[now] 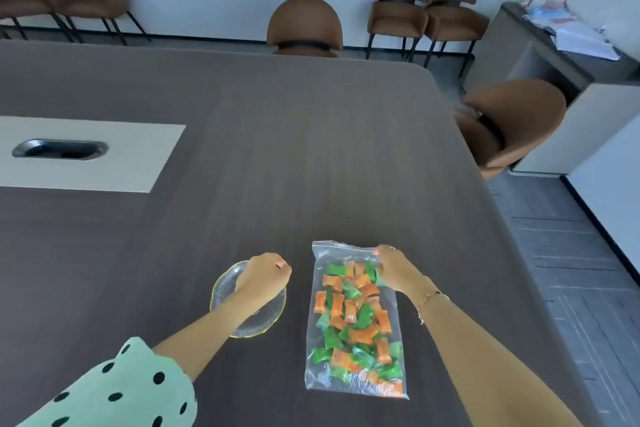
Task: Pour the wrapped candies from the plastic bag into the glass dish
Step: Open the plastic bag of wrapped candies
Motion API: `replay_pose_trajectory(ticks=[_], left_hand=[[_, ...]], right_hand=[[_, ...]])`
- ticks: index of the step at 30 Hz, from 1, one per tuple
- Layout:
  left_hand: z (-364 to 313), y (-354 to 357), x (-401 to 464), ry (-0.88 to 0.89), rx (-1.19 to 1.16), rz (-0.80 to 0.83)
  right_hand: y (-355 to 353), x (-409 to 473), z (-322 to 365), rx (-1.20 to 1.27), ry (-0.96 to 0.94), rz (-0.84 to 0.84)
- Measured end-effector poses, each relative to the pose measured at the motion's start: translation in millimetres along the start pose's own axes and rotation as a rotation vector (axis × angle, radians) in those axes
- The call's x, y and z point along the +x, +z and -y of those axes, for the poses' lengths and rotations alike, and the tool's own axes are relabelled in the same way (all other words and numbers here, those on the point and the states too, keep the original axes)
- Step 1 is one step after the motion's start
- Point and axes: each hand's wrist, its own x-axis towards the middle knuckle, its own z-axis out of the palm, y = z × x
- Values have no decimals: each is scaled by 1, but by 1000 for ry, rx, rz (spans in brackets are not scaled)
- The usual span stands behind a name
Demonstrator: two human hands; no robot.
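A clear plastic bag [353, 381] lies flat on the dark table, full of orange and green wrapped candies [353, 319]. My right hand [393, 267] rests on the bag's far right corner near the zip strip, fingers pinched on the plastic. To the left sits the glass dish [258, 322], clear with a yellowish rim. My left hand [265, 276] hovers over the dish's far side with fingers curled in and nothing visible in them; my forearm covers part of the dish.
The dark wood table [277, 156] has a pale inset panel with a black cable slot [60, 149] at the left. The table's right edge runs close beside the bag. Brown chairs [304, 26] stand around, and a grey cabinet [554, 55] at the right.
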Motion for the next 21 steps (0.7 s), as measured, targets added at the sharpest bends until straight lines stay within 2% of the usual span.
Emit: replay_pose_trajectory(ticks=[5,9,11,17,21], left_hand=[[15,18,31,-39,-181,36],[22,35,36,-25,-208,65],[25,41,34,-19,-215,88],[12,37,17,22,-319,129],[-1,40,5,79,-347,174]], right_hand=[[14,15,13,-60,19,30],[25,14,12,-231,37,-24],[25,11,13,-236,47,-23],[5,-18,32,93,108,17],[-11,-56,49,276,73,44]])
